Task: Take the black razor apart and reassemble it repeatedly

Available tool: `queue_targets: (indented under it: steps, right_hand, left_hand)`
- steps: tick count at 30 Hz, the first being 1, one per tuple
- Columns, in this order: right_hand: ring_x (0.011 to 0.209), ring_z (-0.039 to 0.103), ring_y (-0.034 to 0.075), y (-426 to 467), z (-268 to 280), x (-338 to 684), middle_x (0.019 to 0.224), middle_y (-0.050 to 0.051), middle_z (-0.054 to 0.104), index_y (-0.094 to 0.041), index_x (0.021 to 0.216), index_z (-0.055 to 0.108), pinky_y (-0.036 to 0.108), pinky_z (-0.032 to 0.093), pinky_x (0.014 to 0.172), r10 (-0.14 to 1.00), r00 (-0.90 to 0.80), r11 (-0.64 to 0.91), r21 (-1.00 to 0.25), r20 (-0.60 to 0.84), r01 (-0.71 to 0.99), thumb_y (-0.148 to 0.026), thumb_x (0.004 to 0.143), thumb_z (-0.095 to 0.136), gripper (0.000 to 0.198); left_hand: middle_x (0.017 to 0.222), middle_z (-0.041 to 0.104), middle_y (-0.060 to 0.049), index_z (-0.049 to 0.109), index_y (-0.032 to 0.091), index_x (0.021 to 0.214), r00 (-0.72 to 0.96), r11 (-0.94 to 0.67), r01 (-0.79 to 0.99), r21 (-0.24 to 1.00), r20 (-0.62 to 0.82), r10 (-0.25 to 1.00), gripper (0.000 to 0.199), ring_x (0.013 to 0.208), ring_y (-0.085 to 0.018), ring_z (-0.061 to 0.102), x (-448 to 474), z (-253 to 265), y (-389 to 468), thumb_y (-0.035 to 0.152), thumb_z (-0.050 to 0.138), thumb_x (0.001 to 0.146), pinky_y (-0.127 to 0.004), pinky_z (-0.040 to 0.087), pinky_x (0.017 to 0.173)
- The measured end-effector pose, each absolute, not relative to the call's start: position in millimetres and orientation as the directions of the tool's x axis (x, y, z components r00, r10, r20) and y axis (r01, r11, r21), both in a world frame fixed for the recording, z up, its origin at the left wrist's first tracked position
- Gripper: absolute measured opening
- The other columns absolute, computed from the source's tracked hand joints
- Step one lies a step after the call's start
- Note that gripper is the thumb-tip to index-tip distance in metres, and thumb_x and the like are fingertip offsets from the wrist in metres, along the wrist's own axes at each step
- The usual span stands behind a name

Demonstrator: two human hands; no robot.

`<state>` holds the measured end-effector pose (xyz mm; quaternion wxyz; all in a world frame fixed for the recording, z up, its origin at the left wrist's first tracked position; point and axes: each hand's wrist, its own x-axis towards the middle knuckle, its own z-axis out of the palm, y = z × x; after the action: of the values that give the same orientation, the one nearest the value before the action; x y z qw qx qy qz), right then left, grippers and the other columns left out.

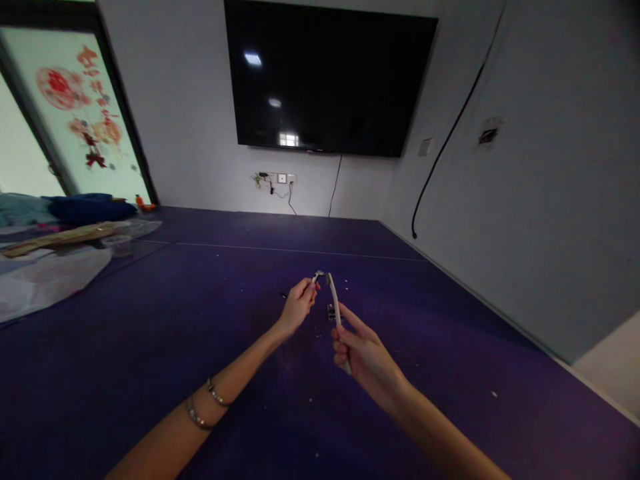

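My right hand (pixel 357 343) is closed around a pale, slightly curved strip (pixel 334 293) that looks like a flat cable or strap. The strip stands upright, and its lower end shows below my fingers. My left hand (pixel 299 300) pinches a small white and dark end piece (pixel 316 276). A short arched bit seems to link this piece to the strip's top; I cannot tell exactly how they join. Just behind the strip lies a small dark object with light marks (pixel 331 312), partly hidden by my right hand. Another small black item (pixel 283 295) lies left of my left hand.
A wide purple surface (pixel 225 347) with scattered white scraps stretches ahead. Clear plastic sheeting (pixel 60 283) and dark blue cloth (pixel 93 208) lie at the left. A television (pixel 330 80) hangs above wall sockets (pixel 281 179). A black cable (pixel 445 143) dangles along the right wall.
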<state>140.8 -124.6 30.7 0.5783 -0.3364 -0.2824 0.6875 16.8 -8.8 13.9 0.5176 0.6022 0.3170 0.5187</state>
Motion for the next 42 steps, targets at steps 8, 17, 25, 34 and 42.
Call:
queue_targets:
  steps: [8, 17, 25, 34, 42]
  right_hand:
    - [0.05, 0.042, 0.004, -127.8, 24.5, 131.8, 0.066, -0.005, 0.051, -0.026, 0.129, 0.045, 0.018, 0.032, 0.047, 0.987, -0.065, -0.154, -0.759, -0.146, -0.633, -0.017, 0.064, 0.073, 0.072]
    - [0.05, 0.042, 0.005, -125.3, 25.4, 131.6, 0.065, -0.004, 0.051, -0.029, 0.128, 0.047, 0.018, 0.031, 0.045, 0.99, -0.041, -0.124, -0.712, -0.133, -0.691, -0.015, 0.063, 0.073, 0.071]
    - [0.049, 0.042, 0.004, -127.2, 23.3, 130.2, 0.065, -0.005, 0.052, -0.03, 0.128, 0.047, 0.018, 0.033, 0.045, 0.99, -0.003, -0.1, -0.679, -0.142, -0.727, -0.012, 0.062, 0.073, 0.073]
    - [0.05, 0.042, 0.005, -135.8, 24.0, 119.6, 0.069, -0.004, 0.052, -0.03, 0.125, 0.05, 0.019, 0.033, 0.045, 0.988, 0.028, -0.083, -0.674, -0.151, -0.734, -0.015, 0.063, 0.072, 0.067]
    - [0.049, 0.04, 0.005, -141.0, 25.3, 106.9, 0.066, -0.004, 0.051, -0.027, 0.122, 0.052, 0.018, 0.03, 0.043, 0.98, -0.014, -0.136, -0.617, -0.198, -0.775, -0.012, 0.06, 0.072, 0.067]
  left_hand:
    - [0.055, 0.036, 0.007, 0.051, 0.016, 0.078, 0.256, -0.295, -0.15, 0.944, 0.325, 0.91, 0.028, 0.042, -0.004, 0.028, 18.1, 14.3, -9.6, 0.044, 0.049, 0.08, -0.015, 0.019, 0.038]
    - [0.057, 0.04, 0.006, 0.053, 0.016, 0.079, 0.27, -0.328, -0.085, 0.941, 0.338, 0.901, 0.026, 0.045, -0.005, 0.032, 21.1, 12.5, -13.3, 0.043, 0.05, 0.079, -0.016, 0.023, 0.04]
    - [0.059, 0.042, 0.004, 0.054, 0.017, 0.079, 0.269, -0.362, -0.041, 0.931, 0.359, 0.894, 0.022, 0.049, -0.006, 0.037, 21.2, 12.2, -15.4, 0.038, 0.049, 0.081, -0.016, 0.025, 0.041]
    - [0.056, 0.037, 0.006, 0.054, 0.016, 0.081, 0.282, -0.361, -0.101, 0.927, 0.375, 0.883, 0.027, 0.045, -0.005, 0.03, 20.7, 11.0, -13.8, 0.043, 0.053, 0.079, -0.017, 0.022, 0.04]
    - [0.058, 0.039, 0.005, 0.055, 0.016, 0.082, 0.261, -0.371, -0.094, 0.924, 0.383, 0.886, 0.022, 0.048, -0.006, 0.032, 19.4, 12.6, -14.3, 0.038, 0.054, 0.079, -0.017, 0.025, 0.042]
